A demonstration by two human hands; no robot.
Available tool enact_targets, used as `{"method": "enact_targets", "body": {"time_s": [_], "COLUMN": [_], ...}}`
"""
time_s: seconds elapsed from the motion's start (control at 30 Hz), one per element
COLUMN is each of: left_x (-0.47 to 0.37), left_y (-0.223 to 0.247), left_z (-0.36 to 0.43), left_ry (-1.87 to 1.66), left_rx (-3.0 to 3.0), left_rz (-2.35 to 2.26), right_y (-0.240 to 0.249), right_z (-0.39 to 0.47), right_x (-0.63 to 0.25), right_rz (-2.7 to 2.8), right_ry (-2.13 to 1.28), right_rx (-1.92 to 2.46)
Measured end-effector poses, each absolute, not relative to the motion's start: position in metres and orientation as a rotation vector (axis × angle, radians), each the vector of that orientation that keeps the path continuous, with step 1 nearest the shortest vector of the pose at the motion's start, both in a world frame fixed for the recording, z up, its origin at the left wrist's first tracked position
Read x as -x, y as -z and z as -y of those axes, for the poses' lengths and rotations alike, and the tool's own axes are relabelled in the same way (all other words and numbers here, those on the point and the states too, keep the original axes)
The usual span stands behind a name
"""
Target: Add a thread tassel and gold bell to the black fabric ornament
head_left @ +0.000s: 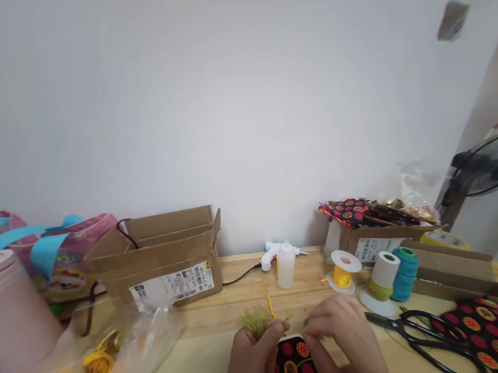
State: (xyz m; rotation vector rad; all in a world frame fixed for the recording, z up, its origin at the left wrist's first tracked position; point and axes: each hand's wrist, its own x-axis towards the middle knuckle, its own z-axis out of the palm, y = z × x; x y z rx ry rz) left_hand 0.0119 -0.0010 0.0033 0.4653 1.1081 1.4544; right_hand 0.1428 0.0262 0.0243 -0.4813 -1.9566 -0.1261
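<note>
My left hand is closed round an olive-green tassel and the top left edge of a black fabric piece with red and orange flower prints and a pale border. A yellow cord rises just above the fingers. On the right side of the same piece, my right hand is closed, thumb and fingers pinched at its top right corner near a thin olive thread. What exactly the right fingertips grip is too small to make out.
Black scissors lie right of my right hand. Behind stand thread spools, a yellow ribbon spool, a bottle and a white glue gun. Boxes, a plastic bag and a pink bin are left.
</note>
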Motion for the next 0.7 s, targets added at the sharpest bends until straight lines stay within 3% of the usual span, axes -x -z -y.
{"method": "enact_targets", "body": {"time_s": [0.27,0.7], "left_x": [-0.013,-0.018], "left_y": [0.005,0.004], "left_z": [-0.002,-0.002], "left_ry": [-1.428,-1.433], "left_rx": [-0.516,-0.415], "left_rz": [-1.15,-1.172], "right_y": [0.003,0.006], "right_z": [-0.05,-0.061], "right_x": [-0.133,-0.139], "right_rz": [2.035,2.056], "right_ry": [0.023,-0.025], "right_rx": [0.52,0.582]}}
